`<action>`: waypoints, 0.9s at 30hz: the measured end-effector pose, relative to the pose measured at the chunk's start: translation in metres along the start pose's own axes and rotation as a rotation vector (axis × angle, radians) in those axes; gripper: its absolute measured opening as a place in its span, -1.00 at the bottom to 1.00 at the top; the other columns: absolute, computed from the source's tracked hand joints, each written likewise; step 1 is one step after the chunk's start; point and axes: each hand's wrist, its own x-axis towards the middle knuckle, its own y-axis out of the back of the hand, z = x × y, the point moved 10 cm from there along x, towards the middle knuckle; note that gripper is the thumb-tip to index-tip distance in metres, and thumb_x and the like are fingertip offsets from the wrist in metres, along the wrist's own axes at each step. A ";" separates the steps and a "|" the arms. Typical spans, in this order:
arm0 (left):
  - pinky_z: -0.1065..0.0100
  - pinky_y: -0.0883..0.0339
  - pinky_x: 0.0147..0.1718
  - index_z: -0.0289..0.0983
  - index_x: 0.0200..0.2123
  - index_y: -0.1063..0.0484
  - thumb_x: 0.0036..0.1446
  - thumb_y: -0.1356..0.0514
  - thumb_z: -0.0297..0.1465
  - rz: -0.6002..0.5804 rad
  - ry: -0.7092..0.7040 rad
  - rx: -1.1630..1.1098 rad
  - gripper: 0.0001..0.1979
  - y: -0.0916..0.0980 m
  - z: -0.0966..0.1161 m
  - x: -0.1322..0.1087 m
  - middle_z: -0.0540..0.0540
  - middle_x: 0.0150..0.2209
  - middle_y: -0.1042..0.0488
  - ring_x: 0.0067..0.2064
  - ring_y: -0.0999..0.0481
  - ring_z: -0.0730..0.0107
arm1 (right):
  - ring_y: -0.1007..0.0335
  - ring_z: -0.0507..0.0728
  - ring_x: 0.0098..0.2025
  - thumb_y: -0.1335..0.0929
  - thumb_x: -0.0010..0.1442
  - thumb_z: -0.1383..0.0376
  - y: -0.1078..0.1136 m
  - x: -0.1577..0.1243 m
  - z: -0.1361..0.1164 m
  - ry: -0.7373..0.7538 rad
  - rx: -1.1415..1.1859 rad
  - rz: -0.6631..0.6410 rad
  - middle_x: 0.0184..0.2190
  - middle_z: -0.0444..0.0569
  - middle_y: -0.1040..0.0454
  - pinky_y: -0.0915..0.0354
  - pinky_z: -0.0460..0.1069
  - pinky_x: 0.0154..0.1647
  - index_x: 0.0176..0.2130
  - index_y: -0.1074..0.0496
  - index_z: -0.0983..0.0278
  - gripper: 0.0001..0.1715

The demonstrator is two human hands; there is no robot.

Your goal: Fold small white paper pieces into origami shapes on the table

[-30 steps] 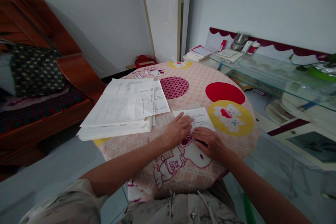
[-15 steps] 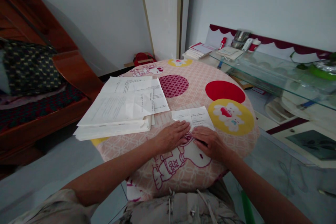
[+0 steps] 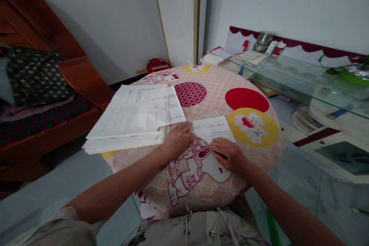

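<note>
While the left hand [image 3: 179,137] lies flat, gripping nothing, at nine o'clock of the printed sheet [image 3: 215,126], itself twelve o'clock ahead, the half-curled right hand [image 3: 230,154] meets its six-o'clock edge, grip unclear; probably light, crease-prone, best held by margins.

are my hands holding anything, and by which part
No clear grip: left hand at the small paper, by its left edge; right hand at its near edge.
</note>
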 end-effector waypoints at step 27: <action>0.21 -0.43 0.07 -0.32 0.04 -0.47 0.31 -0.09 -0.50 0.144 -0.413 -0.061 -0.71 -0.009 0.040 0.018 -0.25 0.05 -0.54 0.09 -0.54 0.24 | -0.46 0.31 0.02 -0.24 0.26 0.49 0.003 0.003 0.012 0.036 -0.260 -0.008 -0.06 0.25 -0.56 -0.42 0.28 0.06 0.04 -0.50 0.38 -0.58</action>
